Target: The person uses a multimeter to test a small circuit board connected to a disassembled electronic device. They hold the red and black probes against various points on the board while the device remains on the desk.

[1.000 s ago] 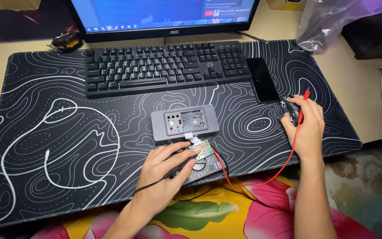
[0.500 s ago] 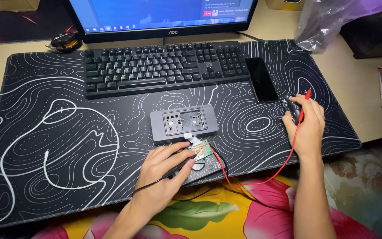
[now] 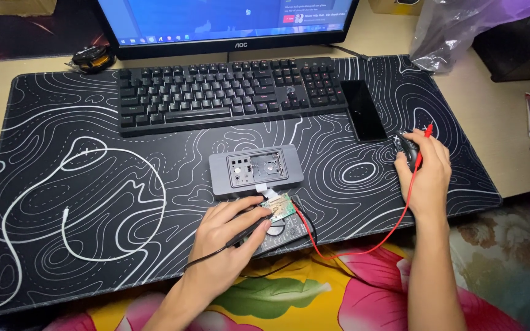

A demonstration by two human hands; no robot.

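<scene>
left hand (image 3: pixel 228 230) fingers pinch a thin black probe on the small green circuit board (image 3: pixel 282 208), just below the grey opened device (image 3: pixel 256 170). right hand (image 3: pixel 426 175) cups the mouse (image 3: pixel 407 149), red lead beneath. board looks light, fragile; hold its edges.

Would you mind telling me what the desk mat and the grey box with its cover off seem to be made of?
The desk mat looks like cloth-faced soft rubber or foam: matte black, printed with white contour lines, lying flat with no glare. The grey box seems matte metal or plastic; its even, dull grey shell leaves that open. The left hand holds a black probe by a green circuit board.
</scene>
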